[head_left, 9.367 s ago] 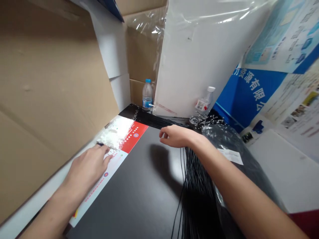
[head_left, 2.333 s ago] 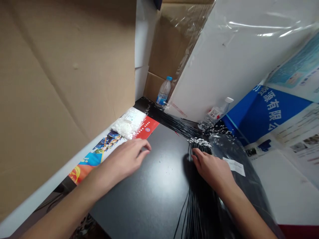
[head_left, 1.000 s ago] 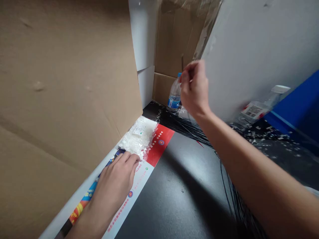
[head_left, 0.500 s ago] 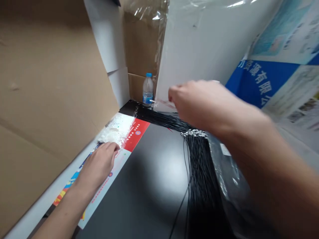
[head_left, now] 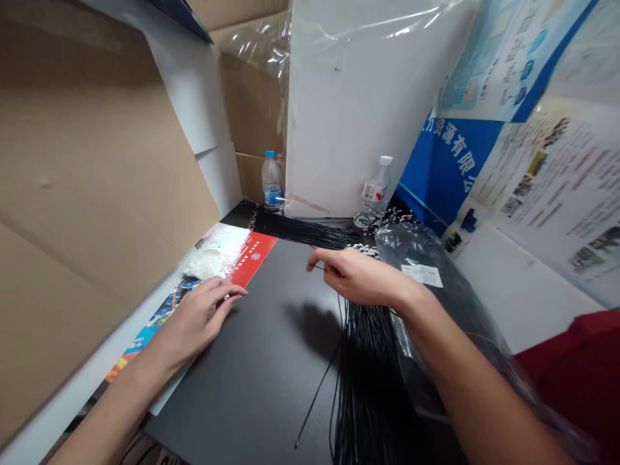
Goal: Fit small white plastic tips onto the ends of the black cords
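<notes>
My left hand (head_left: 206, 313) is over the printed sheets on the left, thumb and index fingertips drawn together. Anything between them is too small to make out. Just beyond it lies a clear bag of small white pieces (head_left: 217, 248). My right hand (head_left: 356, 274) is pinched on a thin black wire (head_left: 318, 267), of which only a short length shows at the fingertips. Below that hand, a thick bundle of black wires (head_left: 363, 361) runs toward me, its white-tipped far ends (head_left: 365, 250) partly hidden by the hand. One loose wire (head_left: 314, 394) strays left from the bundle.
More black wires (head_left: 305, 229) lie along the back. Two plastic bottles, blue-capped (head_left: 272, 181) and white-capped (head_left: 378, 187), stand there. A clear plastic bag (head_left: 426, 310) lies right of the bundle. Cardboard (head_left: 97, 194) walls the left; a red sheet (head_left: 256, 255) lies on the dark tabletop (head_left: 271, 361).
My right hand has come down and nearer to the wire bundle, uncovering the white-capped bottle. My left hand has shifted slightly right, away from the white pieces. The view has turned a little right.
</notes>
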### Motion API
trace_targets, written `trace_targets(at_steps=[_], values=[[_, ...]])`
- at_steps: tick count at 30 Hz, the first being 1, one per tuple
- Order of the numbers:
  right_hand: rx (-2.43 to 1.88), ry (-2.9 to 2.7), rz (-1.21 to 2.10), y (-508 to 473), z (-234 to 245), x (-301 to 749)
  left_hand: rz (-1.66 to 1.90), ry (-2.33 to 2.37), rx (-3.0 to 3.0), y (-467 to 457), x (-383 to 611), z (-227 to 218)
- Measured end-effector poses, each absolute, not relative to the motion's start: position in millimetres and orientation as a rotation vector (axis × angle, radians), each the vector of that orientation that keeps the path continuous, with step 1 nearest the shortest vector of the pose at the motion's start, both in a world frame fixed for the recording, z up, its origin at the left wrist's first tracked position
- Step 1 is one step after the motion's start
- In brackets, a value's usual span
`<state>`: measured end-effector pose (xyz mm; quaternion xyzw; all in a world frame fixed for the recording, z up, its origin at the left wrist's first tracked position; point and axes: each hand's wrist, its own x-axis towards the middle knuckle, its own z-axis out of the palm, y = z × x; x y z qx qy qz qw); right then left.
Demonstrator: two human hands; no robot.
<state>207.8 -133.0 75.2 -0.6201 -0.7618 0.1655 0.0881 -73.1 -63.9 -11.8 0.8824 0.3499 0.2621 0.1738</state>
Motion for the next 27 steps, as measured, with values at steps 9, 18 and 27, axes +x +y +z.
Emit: trace_targets(at_steps=[9, 18, 27], values=[[-1.502, -2.189, 0.535, -134.9, 62.0, 196.6, 0.870, 0.785, 1.631, -74.0, -0.7, 29.2], [-1.470, -2.077, 0.527, -138.9, 70.8, 195.8, 0.769, 0.572, 1.122, -65.3, 18.5, 26.9], [-1.462, -1.956, 0.633, -133.1, 60.6, 193.9, 0.669, 0.484, 1.001, -61.6, 21.2, 17.0]])
